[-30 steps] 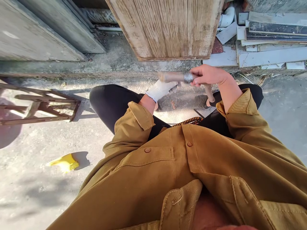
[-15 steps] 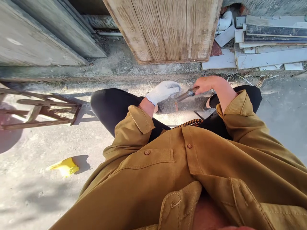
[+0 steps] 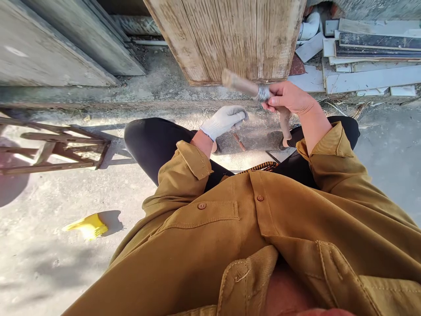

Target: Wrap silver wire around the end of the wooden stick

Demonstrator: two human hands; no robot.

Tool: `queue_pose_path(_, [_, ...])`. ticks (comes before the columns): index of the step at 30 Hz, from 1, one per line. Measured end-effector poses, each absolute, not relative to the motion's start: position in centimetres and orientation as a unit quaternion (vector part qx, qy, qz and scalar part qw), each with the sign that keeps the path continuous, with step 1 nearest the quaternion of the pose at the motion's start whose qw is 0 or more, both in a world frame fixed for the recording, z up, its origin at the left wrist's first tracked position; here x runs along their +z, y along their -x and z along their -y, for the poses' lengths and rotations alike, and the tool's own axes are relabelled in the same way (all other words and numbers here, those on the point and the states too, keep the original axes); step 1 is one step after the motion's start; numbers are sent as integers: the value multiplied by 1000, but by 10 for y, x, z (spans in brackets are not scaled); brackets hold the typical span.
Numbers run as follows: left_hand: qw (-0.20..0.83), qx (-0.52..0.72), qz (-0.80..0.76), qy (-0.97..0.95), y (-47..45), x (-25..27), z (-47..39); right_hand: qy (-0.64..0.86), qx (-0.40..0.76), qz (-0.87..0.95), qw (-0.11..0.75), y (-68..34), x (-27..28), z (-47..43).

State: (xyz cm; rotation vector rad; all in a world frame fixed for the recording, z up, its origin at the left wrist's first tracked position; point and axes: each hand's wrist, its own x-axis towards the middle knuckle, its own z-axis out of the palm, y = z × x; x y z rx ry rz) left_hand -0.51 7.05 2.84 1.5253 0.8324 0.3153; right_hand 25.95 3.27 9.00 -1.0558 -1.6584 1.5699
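My bare right hand point(image 3: 289, 97) is wrapped round a bent wooden stick point(image 3: 241, 84) bound with silvery wire point(image 3: 263, 93). Its blunt end points left, slightly blurred, over the foot of the plank door; a thinner part hangs below my palm. To the left, my left hand point(image 3: 225, 119), in a white knit glove, has its fingers curled in and the thumb pressed against them. Whatever it may hold is hidden. Just below the glove, between my feet, a short reddish-brown rod point(image 3: 239, 142) shows over the dark ground.
A weathered wooden plank door point(image 3: 226, 39) stands ahead, with stacked boards point(image 3: 371, 57) and a white pipe elbow point(image 3: 309, 26) to its right. At left are grey panels point(image 3: 59, 48) and a wooden stool point(image 3: 55, 147). A yellow glove-like item point(image 3: 88, 226) lies on the concrete.
My right hand has risen away from me, swinging the stick's end up from near the ground. My gloved left hand stays in almost the same place, its fingers more curled.
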Motion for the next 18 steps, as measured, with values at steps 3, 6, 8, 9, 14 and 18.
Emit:
queue_pose_path(3, [665, 107, -306, -673, 4, 31, -63, 479, 553, 546, 409, -258, 80, -37])
queue_pose_path(6, [673, 81, -263, -686, 0, 30, -59, 602, 482, 516, 374, -261, 63, -47])
queue_pose_path(8, [671, 79, -259, -691, 0, 30, -59, 650, 437, 541, 305, -265, 56, -52])
queue_pose_path(9, [667, 86, -268, -689, 1, 31, -60, 665, 411, 568, 259, -267, 54, -54])
queue_pose_path(14, [613, 114, -362, -694, 15, 42, -69, 674, 314, 669, -1, -267, 68, -52])
queue_pose_path(18, [551, 100, -405, -723, 22, 50, -73, 605, 359, 704, -100, -259, 80, -45])
